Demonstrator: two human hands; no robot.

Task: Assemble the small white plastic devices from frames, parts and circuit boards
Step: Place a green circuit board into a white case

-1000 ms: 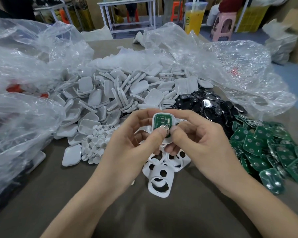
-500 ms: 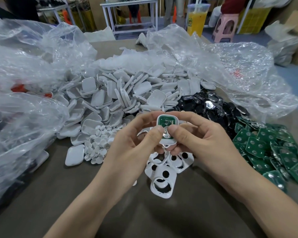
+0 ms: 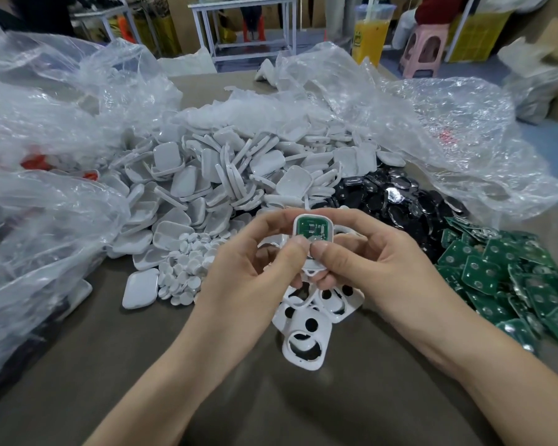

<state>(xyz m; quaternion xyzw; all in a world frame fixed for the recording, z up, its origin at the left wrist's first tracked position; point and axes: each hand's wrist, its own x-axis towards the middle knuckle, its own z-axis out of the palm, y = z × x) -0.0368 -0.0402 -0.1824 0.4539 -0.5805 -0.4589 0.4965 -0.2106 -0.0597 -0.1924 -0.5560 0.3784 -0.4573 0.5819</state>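
Above the table's (image 3: 335,410) middle, left hand (image 3: 255,275) and right hand (image 3: 380,268) both pinch one white rounded-square plastic frame (image 3: 313,270), thumbs together on the small green circuit board (image 3: 310,228) lying in it. The hold matches that of a second ago, so the board is probably still being pressed home. Spare white frames (image 3: 306,339) lie directly beneath.
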